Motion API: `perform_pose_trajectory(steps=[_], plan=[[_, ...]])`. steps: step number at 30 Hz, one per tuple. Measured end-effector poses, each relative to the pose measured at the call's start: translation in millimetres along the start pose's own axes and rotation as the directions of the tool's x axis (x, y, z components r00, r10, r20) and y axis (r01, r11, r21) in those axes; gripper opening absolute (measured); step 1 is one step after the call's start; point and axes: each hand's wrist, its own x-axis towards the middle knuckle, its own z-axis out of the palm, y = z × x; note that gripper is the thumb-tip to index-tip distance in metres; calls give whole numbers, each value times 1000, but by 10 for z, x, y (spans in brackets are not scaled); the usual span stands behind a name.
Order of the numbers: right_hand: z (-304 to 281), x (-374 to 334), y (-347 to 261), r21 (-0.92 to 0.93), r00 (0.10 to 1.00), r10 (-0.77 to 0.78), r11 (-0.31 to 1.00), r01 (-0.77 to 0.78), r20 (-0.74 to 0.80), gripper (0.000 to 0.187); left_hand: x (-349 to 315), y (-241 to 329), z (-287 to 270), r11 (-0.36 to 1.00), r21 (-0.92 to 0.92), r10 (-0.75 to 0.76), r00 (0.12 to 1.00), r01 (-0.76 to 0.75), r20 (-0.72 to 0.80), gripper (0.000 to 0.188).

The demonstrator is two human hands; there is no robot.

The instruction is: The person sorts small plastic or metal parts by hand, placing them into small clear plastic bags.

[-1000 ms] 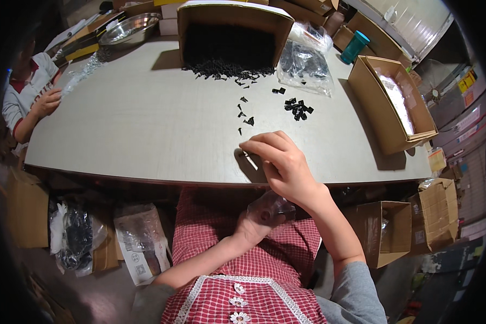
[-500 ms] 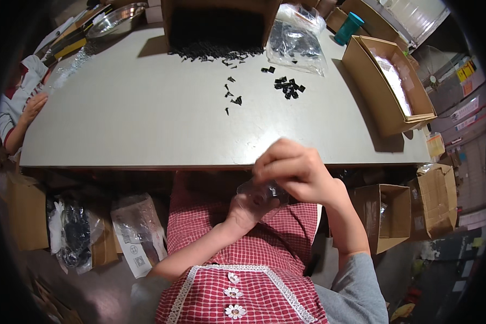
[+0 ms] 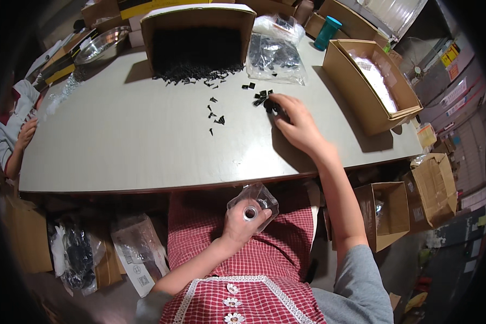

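Note:
My left hand [image 3: 242,221] is closed around a clear plastic piece [image 3: 262,195] above my lap. A round ring-like opening shows on the side of the piece that faces up. Over the table, my right hand [image 3: 298,123] reaches to a small pile of black square pieces [image 3: 260,99]. Its thumb and forefinger are apart at the near right side of the pile, with black pieces by the fingertips; I see none clearly gripped. Left of the pile lie several loose black screws [image 3: 220,120].
An open box [image 3: 248,21] lies on its side at the back, black screws spilling out. Near it are a clear bag [image 3: 275,58] and a teal cup [image 3: 328,33]. A cardboard box [image 3: 356,89] stands at the right. Another person's hand [image 3: 26,134] rests at the left table edge.
My right hand has left the clear plastic piece and moved forward to the black pieces. My left hand still holds the plastic over my lap. The whole view has shifted slightly.

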Motion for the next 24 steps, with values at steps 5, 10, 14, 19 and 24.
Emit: perform_pose_trajectory(steps=[5,10,14,19,24], plan=[[-130,-171,-348,307,992,15,950,-53,125,53,-18,54,-129,996,67,-62,997,59,37,32],[-241,-353,-399,505,980,195,842,-190,43,52,14,42,-97,997,76,16,999,-19,41,33],[-272,-475,-438,416,985,168,894,-166,32,48,42,54,-71,998,55,3,998,-6,62,26],[-215,-523,-644,239,998,-26,970,37,-50,44,25,-63,-72,999,42,-29,999,28,25,23],[-163,-483,-599,308,1000,-22,951,22,-6,43,50,-121,-47,994,40,98,995,-97,-17,34]])
